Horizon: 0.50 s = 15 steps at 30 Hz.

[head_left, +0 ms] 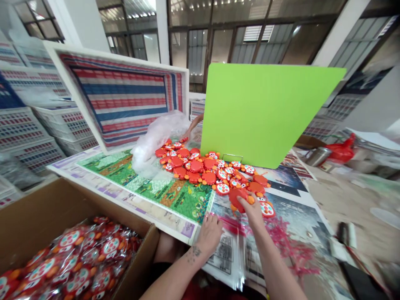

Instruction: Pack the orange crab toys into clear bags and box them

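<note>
My right hand [253, 210] grips a red crab-shaped toy [238, 199] with orange claws, its plain red side up, just over the near edge of a heap. That heap of similar crab toys [196, 166] spreads across the table, some showing white faces with coloured dots. My left hand [211, 233] is at the table's front edge, fingers curled down at the upper left corner of a stack of clear plastic bags [229, 254]. Its fingertips are partly hidden.
A cardboard box [146, 246] at lower left holds several bagged crab toys. Behind the heap stand a green board [265, 112] and a tilted white crate [109, 148] with striped lining. Another person's hand [186, 135] reaches in beside a crumpled plastic sheet [162, 129].
</note>
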Motion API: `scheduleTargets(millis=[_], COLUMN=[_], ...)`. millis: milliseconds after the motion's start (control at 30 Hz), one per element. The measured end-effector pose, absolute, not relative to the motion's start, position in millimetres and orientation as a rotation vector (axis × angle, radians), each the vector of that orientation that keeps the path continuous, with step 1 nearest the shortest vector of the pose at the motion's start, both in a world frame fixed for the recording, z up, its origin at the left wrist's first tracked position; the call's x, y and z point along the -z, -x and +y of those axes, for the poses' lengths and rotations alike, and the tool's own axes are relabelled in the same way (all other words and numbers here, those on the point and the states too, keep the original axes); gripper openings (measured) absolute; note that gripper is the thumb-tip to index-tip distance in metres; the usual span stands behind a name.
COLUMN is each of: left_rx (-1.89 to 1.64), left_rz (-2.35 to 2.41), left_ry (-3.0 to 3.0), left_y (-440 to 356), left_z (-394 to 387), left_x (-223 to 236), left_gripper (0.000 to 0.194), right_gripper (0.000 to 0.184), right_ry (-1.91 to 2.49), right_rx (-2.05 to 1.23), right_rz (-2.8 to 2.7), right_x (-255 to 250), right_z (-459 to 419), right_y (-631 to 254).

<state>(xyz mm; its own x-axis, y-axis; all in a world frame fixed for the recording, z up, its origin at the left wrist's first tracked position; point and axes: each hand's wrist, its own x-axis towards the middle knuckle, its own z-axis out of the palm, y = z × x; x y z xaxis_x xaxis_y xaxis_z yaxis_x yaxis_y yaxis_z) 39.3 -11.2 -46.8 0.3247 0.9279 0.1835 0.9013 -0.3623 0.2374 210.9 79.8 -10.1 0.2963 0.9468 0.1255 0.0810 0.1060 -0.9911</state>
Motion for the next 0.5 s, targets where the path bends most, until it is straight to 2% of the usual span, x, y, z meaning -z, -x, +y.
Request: scheduleTargets(millis=[167, 267, 333, 433, 500], left_rx=[-0.506, -0.475, -0.491, -0.766, -1.020], left_rz=[1.674, 1.573, 1.564, 1.839, 2.069], left_ry=[-2.447, -2.430, -2.353, -2.192, -2.118], left_y=[-37, -24, -2, 52, 95], left_z=[-7, 1, 13, 50, 87], left_x=[52, 47, 40, 26, 20], left_gripper=[0.014, 0.010, 0.014, 0.021, 0.035], right_gripper=[0.061, 0.059, 0.060, 0.061, 0.060], right_ry=[1.216, 1.255, 1.331, 1.431, 1.474], right_rx=[-1.034, -1.111, -1.042, -0.858, -0.809], right_rz=[-0.806, -0.867, -0.966, -1.077, -1.138], right_x=[-4, 11, 28, 51, 62], right_z=[53, 39, 33, 22, 15], right_y=[-210, -197, -189, -182, -181])
